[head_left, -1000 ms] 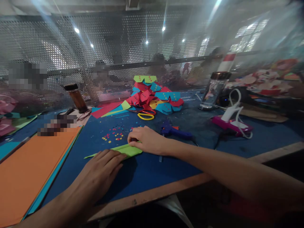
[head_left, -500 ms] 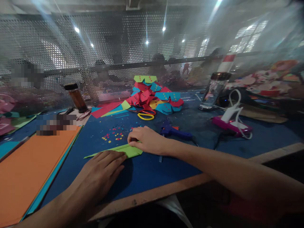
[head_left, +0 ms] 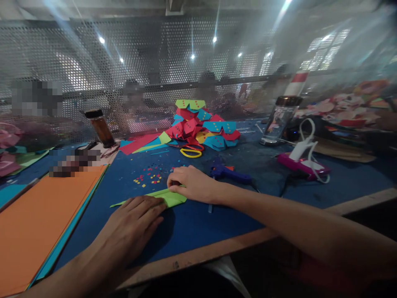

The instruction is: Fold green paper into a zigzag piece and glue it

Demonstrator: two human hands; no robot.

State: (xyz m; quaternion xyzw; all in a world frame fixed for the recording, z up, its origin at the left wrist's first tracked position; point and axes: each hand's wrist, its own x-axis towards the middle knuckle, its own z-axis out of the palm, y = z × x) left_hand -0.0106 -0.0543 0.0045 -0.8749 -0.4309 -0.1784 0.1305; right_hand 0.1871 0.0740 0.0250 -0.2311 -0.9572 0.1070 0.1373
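Light-green folded paper [head_left: 176, 199] lies on the blue tabletop [head_left: 198, 225], near its front edge, beneath both hands. The left hand [head_left: 139, 213] is flat, fingers together, bearing on the middle of the strip. The right hand [head_left: 194, 184] is narrow, its fingers curled and thumb at the upper right edge; whether it pinches that edge cannot be told.

Progress, as judged from the visible surfaces: lengthwise folding is done at least in part, since overlapping layers show; the left hand hides the remainder. No dots appear on the exposed portion. Completed-looking units, folded and dotted, form a multicoloured paper pile [head_left: 186, 129] at the rear. Small paper squares [head_left: 151, 179] lie just beyond the strip; scissors [head_left: 191, 154] rest in front of the pile. A blue glue gun [head_left: 231, 174] lies beyond the right wrist. Orange sheets [head_left: 46, 219], apparently unfolded, are stacked at left.
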